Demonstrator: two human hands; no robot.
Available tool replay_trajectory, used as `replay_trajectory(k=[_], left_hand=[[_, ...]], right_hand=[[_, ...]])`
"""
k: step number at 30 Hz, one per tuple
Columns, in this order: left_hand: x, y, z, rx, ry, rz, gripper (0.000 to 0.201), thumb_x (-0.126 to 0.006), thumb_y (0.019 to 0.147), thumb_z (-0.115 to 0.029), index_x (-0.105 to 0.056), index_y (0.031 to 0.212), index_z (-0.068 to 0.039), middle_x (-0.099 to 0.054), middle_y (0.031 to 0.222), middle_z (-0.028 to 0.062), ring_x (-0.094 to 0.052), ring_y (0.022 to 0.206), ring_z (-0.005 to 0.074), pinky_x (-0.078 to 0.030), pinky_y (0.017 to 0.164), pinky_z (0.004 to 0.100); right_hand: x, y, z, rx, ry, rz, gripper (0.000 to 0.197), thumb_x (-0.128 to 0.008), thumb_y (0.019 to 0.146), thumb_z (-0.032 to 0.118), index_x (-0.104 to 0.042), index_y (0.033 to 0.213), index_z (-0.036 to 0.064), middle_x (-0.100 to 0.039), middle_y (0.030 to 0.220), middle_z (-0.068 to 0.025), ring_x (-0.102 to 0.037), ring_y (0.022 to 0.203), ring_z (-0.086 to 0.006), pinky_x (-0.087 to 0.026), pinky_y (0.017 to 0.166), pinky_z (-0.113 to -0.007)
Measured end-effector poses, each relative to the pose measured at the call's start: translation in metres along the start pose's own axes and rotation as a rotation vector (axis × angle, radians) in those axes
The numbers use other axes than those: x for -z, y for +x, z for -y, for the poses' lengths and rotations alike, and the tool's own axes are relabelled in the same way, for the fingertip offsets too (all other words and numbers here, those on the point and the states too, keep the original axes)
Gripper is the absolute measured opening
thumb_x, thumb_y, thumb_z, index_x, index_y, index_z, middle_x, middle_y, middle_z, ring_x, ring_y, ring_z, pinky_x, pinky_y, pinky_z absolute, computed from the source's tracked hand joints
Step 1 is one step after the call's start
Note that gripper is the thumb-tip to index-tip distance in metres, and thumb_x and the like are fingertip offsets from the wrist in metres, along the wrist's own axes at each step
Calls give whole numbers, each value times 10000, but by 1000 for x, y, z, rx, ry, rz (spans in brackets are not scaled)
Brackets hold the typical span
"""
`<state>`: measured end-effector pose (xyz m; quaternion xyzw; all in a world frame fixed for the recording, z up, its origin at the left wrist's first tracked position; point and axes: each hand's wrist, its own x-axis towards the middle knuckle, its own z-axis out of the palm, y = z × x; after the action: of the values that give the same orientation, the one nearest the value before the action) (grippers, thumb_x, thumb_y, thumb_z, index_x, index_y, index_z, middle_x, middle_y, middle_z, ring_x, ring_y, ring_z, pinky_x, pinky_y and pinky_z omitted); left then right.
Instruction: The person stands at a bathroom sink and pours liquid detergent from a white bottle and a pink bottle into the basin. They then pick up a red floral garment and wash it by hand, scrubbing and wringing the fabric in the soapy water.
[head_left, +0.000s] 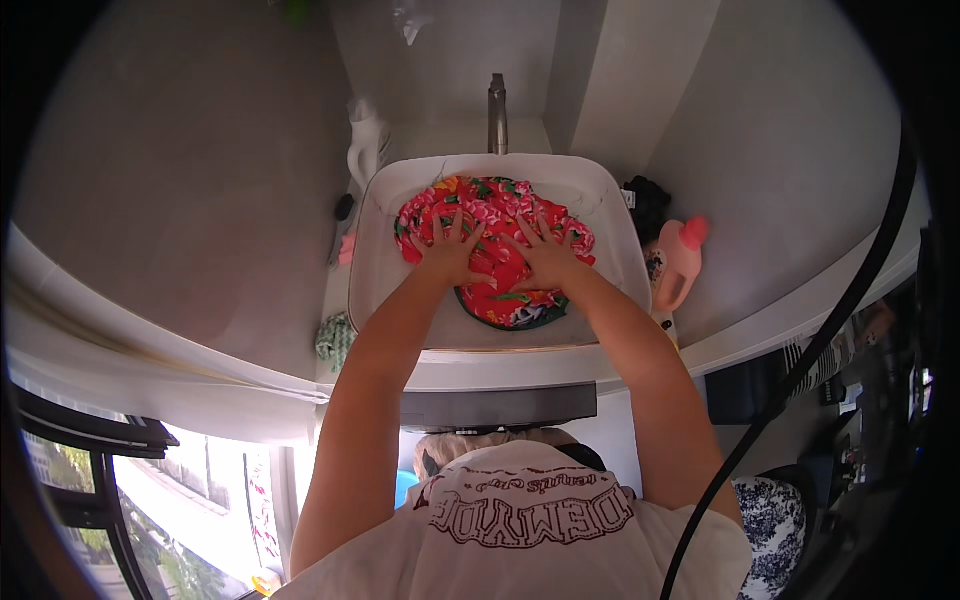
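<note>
**My left hand point(450, 257) and right hand point(545, 257) spread on a cloth point(499, 255)**

Both my hands lie palm down, fingers fanned wide and curled around nothing; the thumbs point toward each other without meeting. Whether I am pressing down cannot be told from this view. The cloth, red with pink flowers, green leaves and a dark lower edge, lies bunched beneath them at the centre of the frame, inside a white basin point(621, 250). My forearms point(365, 400) cross the basin's near rim from the lower part of the frame. At upper centre, a metal tap point(497, 115) stands behind the far rim. Left of the basin are a white bottle point(366, 145) and, at left centre, a green checked fabric point(334, 341). To its right, a pink bottle point(682, 262) stands near a black bundle point(648, 203). Below the basin, a dark panel point(500, 406) shows above my white shirt point(540, 500) at bottom centre. A black cable point(850, 305) curves down the right side of the frame.
</note>
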<state>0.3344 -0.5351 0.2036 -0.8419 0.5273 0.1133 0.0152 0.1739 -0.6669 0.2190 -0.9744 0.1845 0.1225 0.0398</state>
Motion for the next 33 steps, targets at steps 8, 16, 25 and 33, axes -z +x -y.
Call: replay_trajectory(k=[8,16,25,33], left_hand=[[-31,22,-7,38,41,109,1125,-674,569,-710,-73,1453,-361,-95,1524,108,-20,1362,475,-97,942,774],[-40,35,-6,22,202,192,918,-657,777,-314,-48,1465,-303,-173,1498,124,-92,1354,480,-302,1007,595],[-33,46,3,-129,66,-4,636,-659,760,-196,-402,1341,-163,-468,1277,170,-455,1167,408,-404,960,490],[22,11,16,-349,-148,-251,473,-592,794,-420,-587,1159,-120,-544,1198,116,-546,1060,321,-430,908,430]], right_hand=[[-31,25,-25,48,-40,25,991,-693,680,561,-112,1453,348,61,1536,-56,75,1395,-362,-112,992,-730],[-42,37,-29,78,-85,42,690,-513,879,371,-141,1458,314,23,1538,-67,35,1399,-363,-150,1015,-683],[-67,44,-20,92,-158,-344,469,-495,850,201,-445,1308,115,-334,1410,-142,-313,1287,-382,-357,939,-594],[-12,36,-33,243,154,-24,441,-606,787,306,-566,1132,33,-609,1075,-146,-571,1031,-330,-466,871,-386]])
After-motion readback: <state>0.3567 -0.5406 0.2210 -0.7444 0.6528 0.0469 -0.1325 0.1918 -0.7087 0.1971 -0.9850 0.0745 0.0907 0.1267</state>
